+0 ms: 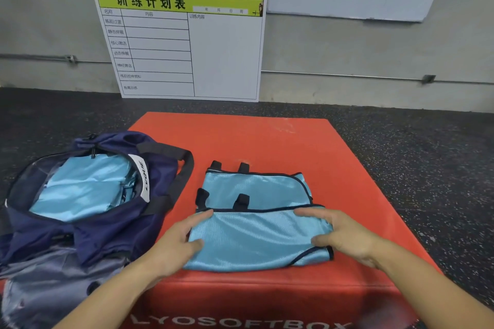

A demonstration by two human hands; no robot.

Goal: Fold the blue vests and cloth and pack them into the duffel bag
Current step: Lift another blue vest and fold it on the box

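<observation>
the red surface (267, 141) reads "lyosoftbox" on its near face. on it lies a folded blue vest (256, 224). the left hand (176, 243) and right hand (344, 235) each have their grip closed on an end of the vest. left of the vest, the navy bag (80, 222), labelled "lyque", holds blue cloth (83, 187). beyond, a board (181, 43) headed "训练计划表" leans on the grey wall, on dark speckled floor.

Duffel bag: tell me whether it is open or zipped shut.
Open. The duffel bag gapes at its top, and folded blue cloth shows inside it.
</observation>
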